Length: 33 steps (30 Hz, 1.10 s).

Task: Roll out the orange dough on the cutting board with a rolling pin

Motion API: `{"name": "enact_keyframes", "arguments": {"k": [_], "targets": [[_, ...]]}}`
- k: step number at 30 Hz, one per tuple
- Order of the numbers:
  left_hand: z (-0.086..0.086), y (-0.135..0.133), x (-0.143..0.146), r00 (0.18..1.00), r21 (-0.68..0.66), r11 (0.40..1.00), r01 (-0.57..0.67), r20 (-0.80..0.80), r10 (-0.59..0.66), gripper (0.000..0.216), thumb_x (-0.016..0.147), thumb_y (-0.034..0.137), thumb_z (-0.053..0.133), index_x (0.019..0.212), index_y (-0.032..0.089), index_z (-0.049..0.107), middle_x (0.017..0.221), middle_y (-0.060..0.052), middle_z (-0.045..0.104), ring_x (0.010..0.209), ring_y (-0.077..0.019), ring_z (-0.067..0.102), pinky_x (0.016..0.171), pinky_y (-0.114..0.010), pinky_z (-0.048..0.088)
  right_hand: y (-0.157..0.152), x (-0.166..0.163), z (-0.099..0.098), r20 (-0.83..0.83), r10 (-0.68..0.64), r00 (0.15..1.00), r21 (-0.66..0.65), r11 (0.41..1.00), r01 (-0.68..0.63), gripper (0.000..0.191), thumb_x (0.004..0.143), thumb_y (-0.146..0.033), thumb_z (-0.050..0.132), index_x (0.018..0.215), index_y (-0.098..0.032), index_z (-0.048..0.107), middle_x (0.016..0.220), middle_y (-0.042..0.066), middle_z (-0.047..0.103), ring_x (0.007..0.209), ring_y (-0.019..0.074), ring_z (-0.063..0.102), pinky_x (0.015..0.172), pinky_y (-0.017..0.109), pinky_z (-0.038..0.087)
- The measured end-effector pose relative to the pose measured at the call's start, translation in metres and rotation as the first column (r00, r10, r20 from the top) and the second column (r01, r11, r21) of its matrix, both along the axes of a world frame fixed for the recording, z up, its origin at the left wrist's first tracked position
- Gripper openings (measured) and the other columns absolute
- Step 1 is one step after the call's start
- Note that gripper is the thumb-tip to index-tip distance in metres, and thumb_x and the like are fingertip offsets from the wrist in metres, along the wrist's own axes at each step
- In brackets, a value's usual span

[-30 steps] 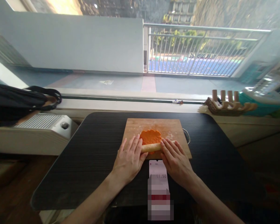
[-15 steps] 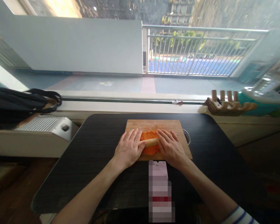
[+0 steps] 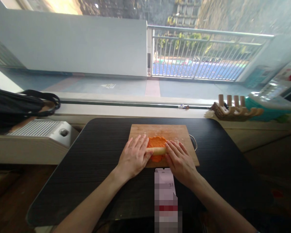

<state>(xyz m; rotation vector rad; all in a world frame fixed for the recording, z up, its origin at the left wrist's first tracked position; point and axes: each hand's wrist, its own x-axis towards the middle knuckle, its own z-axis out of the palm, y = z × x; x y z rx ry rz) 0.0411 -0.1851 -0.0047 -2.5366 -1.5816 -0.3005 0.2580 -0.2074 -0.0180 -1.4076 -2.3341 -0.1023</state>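
The orange dough (image 3: 157,141) lies flattened on the wooden board (image 3: 160,128), its edge ragged; the pale, slim rolling pin (image 3: 159,151) lies crosswise on top, dough showing on its far and near sides

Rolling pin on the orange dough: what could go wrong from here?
The orange dough might stick to the rolling pin, which lies directly across it, and tear.
The dough's near edge is close to the near edge of the wooden cutting board, so it could spread over onto the table.
The phone lies just in front of the board, near the right hand, so it might get bumped.
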Motion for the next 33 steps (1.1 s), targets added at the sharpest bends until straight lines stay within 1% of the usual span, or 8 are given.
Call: {"name": "enact_keyframes", "arguments": {"k": [3,5,10,14,18,23,29,33], "targets": [[0.001,0.016,0.000,1.000,-0.037,0.999,-0.022,0.007,0.022,0.058,0.096,0.050,0.025,0.136,0.015,0.048,0.145,-0.012,0.044,0.133,-0.0279,0.041,0.109,-0.048,0.032,0.012,-0.002,0.004,0.018,-0.020,1.000,-0.032,0.999,0.021,0.043,0.099,-0.028,0.032,0.134,-0.012,0.050,0.140,0.010,0.051,0.132,0.0210,0.043,0.114,0.041,0.027],[0.002,0.023,-0.001,1.000,-0.054,0.998,-0.011,0.016,0.012,0.058,0.095,0.052,0.025,0.134,0.017,0.051,0.144,-0.011,0.045,0.133,-0.0274,0.041,0.109,-0.048,0.032,0.013,-0.001,0.006,0.034,-0.010,0.999,-0.050,0.999,0.012,0.044,0.099,-0.028,0.032,0.136,-0.011,0.048,0.141,0.010,0.049,0.132,0.0212,0.042,0.113,0.040,0.028],[0.002,0.022,-0.004,0.999,-0.078,0.996,0.036,0.036,-0.033,0.060,0.095,0.053,0.024,0.138,0.016,0.045,0.146,-0.009,0.044,0.135,-0.0245,0.038,0.112,-0.045,0.030,0.003,0.008,0.007,0.090,0.088,0.992,-0.067,0.994,-0.082,0.049,0.096,-0.027,0.037,0.142,-0.009,0.039,0.147,0.013,0.041,0.136,0.0225,0.036,0.113,0.042,0.029],[0.002,0.021,-0.004,0.999,-0.120,0.992,0.026,0.048,-0.020,0.061,0.095,0.054,0.024,0.139,0.017,0.044,0.146,-0.009,0.044,0.135,-0.0245,0.039,0.111,-0.045,0.031,0.005,0.012,0.012,0.103,0.129,0.986,-0.112,0.987,-0.118,0.051,0.091,-0.021,0.041,0.141,-0.008,0.040,0.147,0.014,0.040,0.136,0.0224,0.037,0.112,0.042,0.031],[0.002,0.023,-0.004,0.998,-0.140,0.990,0.017,0.059,-0.009,0.061,0.095,0.054,0.023,0.138,0.017,0.045,0.146,-0.008,0.044,0.135,-0.0244,0.039,0.110,-0.044,0.031,0.009,0.010,0.015,0.096,0.120,0.988,-0.114,0.987,-0.109,0.051,0.090,-0.022,0.043,0.140,-0.008,0.042,0.145,0.014,0.043,0.134,0.0224,0.039,0.112,0.042,0.032],[0.002,0.024,-0.003,0.998,-0.146,0.989,0.013,0.057,-0.005,0.061,0.095,0.055,0.023,0.138,0.018,0.044,0.145,-0.008,0.045,0.135,-0.0239,0.039,0.110,-0.043,0.031,0.009,0.008,0.013,0.084,0.099,0.991,-0.100,0.991,-0.091,0.050,0.091,-0.026,0.045,0.139,-0.010,0.043,0.145,0.013,0.044,0.133,0.0222,0.041,0.112,0.041,0.030],[0.001,0.024,-0.003,0.998,-0.124,0.992,0.010,0.057,-0.003,0.060,0.095,0.054,0.023,0.137,0.017,0.046,0.143,-0.008,0.048,0.133,-0.0238,0.041,0.110,-0.043,0.032,0.011,0.005,0.008,0.050,0.062,0.997,-0.059,0.997,-0.059,0.048,0.091,-0.026,0.048,0.137,-0.013,0.046,0.142,0.010,0.049,0.130,0.0219,0.044,0.111,0.041,0.030],[0.001,0.024,-0.002,0.998,-0.102,0.995,0.011,0.065,-0.005,0.058,0.095,0.053,0.026,0.136,0.017,0.048,0.142,-0.008,0.049,0.132,-0.0238,0.043,0.109,-0.043,0.033,0.011,0.002,0.007,0.037,0.035,0.999,-0.048,0.998,-0.033,0.046,0.092,-0.026,0.046,0.136,-0.012,0.048,0.141,0.010,0.050,0.129,0.0218,0.045,0.112,0.040,0.029]]}}
